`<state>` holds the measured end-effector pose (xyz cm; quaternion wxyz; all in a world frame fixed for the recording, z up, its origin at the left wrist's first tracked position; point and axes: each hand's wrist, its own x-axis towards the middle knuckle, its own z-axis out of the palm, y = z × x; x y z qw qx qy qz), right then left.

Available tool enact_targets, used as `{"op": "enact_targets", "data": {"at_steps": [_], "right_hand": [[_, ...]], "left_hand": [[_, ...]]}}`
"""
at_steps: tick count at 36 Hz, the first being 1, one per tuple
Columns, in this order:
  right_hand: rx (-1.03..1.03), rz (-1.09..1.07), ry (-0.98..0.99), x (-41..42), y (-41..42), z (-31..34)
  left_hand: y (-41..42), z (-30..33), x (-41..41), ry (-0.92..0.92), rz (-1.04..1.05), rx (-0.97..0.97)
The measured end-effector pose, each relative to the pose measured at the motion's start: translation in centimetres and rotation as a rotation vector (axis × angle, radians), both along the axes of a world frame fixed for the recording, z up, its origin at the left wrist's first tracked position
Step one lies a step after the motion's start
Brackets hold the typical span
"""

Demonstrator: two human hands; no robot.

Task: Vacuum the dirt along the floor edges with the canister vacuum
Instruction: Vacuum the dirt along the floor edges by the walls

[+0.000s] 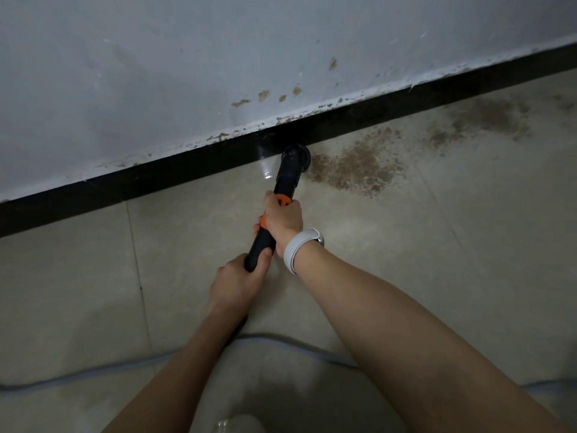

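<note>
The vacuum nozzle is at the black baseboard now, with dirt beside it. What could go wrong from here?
1. The nozzle sits at the baseboard; pushing harder may scrape it.
2. The dirt patch lies to its right, with more farther along the edge; a short sweep may miss it.
3. A cord crosses the floor near the person; it may snag.

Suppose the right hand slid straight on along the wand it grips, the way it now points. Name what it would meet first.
Gripping the wand, the right hand would first meet the round nozzle head at the tip, which sits by the black skirting. Whether the nozzle touches the skirting is unclear.
</note>
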<state>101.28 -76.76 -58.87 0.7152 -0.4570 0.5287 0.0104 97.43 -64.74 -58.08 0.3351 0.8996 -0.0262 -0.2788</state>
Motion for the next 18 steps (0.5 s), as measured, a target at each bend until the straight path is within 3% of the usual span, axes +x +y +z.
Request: {"op": "enact_targets", "data": {"at_steps": [18], "right_hand": [[-0.021, -0.059, 0.013, -0.4, -5.1, 0.8]], "left_hand": [[-4.4, 0.5, 0.6, 0.048, -0.095, -0.045]]}}
